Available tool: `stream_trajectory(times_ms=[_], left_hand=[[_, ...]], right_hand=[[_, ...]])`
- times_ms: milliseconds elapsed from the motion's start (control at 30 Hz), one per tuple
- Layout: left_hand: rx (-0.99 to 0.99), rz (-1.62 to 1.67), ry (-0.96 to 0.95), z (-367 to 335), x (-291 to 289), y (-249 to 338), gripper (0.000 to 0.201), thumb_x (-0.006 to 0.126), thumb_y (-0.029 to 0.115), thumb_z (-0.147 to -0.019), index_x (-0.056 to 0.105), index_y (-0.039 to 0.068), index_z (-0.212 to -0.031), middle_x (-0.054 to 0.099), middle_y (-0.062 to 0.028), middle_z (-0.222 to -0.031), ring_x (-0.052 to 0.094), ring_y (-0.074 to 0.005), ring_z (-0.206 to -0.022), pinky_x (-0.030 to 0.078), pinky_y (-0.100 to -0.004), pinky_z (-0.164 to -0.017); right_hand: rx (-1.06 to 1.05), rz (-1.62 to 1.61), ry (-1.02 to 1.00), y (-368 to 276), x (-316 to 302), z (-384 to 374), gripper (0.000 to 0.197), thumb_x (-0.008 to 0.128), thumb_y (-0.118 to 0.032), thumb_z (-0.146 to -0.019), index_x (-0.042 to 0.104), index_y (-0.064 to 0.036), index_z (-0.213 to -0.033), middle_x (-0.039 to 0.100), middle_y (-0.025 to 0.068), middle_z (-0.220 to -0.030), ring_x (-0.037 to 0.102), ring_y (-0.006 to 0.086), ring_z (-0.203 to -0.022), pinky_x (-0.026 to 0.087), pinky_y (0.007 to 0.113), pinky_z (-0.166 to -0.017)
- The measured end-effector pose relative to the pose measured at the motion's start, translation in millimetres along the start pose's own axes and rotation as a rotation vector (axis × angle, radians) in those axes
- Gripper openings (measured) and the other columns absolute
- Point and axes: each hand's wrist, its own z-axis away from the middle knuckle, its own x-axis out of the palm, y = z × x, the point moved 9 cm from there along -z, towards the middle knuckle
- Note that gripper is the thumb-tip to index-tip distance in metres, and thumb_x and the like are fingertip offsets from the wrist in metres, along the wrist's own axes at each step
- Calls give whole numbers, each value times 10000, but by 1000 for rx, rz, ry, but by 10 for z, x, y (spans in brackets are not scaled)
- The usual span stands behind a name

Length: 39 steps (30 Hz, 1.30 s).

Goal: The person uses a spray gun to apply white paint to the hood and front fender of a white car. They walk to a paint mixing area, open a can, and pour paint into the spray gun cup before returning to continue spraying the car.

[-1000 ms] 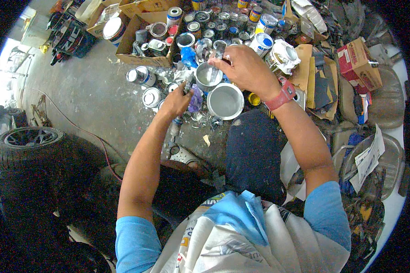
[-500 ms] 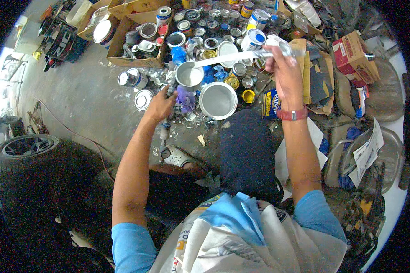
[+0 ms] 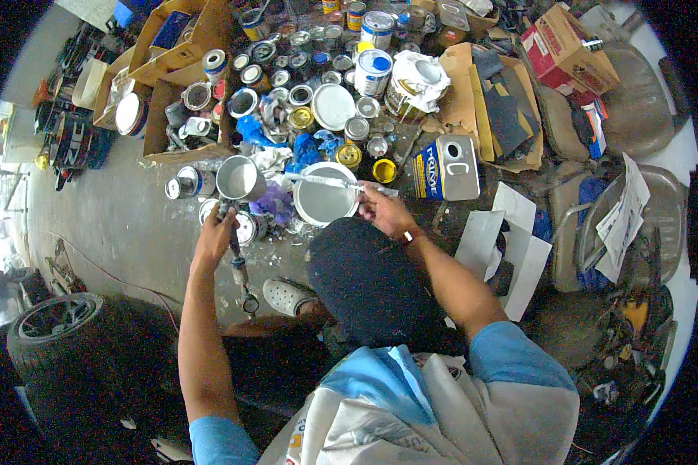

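Observation:
My left hand (image 3: 219,229) is closed around a spray gun (image 3: 240,273), whose round metal cup (image 3: 239,180) faces up without a lid. In my right hand (image 3: 384,209) is a long whitish stirring stick (image 3: 329,181), held near one end between the fingers. The stick lies across the space over a wide bucket (image 3: 324,213) with a pale grey inside; whether it touches the rim I cannot tell. Crumpled purple cloth (image 3: 273,203) sits between cup and bucket. Below the cup stands a small paint can (image 3: 250,226), partly hidden by my left hand.
Many paint cans (image 3: 378,31) crowd the floor ahead, with blue rags (image 3: 306,151) among them. A rectangular metal can (image 3: 450,169) stands right of the bucket. Cardboard boxes (image 3: 163,116) are far left, a red-brown carton (image 3: 566,50) far right, a tyre (image 3: 54,322) at left.
My right hand has come down and nearer with the stick, which has gone from the cup to over the bucket. The spray gun has moved left, away from the bucket. The view has shifted.

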Motion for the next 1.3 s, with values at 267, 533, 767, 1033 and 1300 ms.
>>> stream_trajectory(times_ms=[267, 533, 767, 1033, 1300], left_hand=[[7, -60, -55, -123, 2, -55, 798, 618, 458, -1072, 395, -94, -1603, 782, -161, -1059, 728, -246, -1025, 538, -374, -953], [-11, 81, 58, 77, -106, 115, 776, 648, 387, -1080, 369, -122, -1595, 739, -101, -928, 670, -175, -879, 527, -317, -821], [-36, -14, 126, -16, -369, 337, 669, 641, 421, -1064, 521, -13, -1558, 775, -153, -990, 722, -213, -923, 544, -381, -854], [-117, 81, 309, 89, -699, 474, 616, 643, 396, -1063, 546, 43, -1558, 749, -232, -830, 740, -278, -787, 561, -426, -806], [-198, 105, 448, 955, -1717, 1040, 559, 612, 437, -1056, 603, 151, -1536, 744, -298, -980, 744, -377, -934, 549, -463, -913]], right_hand=[[-341, 552, -136, -37, -118, 556, 336, 568, -430, -1115, 660, -110, -1159, 747, 32, -1136, 708, 176, -960, 573, 312, -831], [-651, 1044, 427, -2083, -201, 511, 429, 808, -284, -957, 660, -23, -1264, 752, 131, -1001, 734, 262, -968, 581, 403, -909], [-488, 1841, 605, -3818, -780, -1209, 1068, 1004, -286, -669, 479, -36, -1566, 583, 210, -1530, 546, 375, -1426, 428, 449, -1211], [-354, 1664, 488, -3959, -1085, -1498, 1083, 1004, -200, -677, 440, -31, -1586, 562, 219, -1570, 545, 324, -1447, 435, 406, -1200], [-378, 1021, 200, -3627, 1792, -589, 897, 937, -6, -743, 472, -88, -1506, 590, 121, -1406, 565, 240, -1325, 451, 371, -1159]])
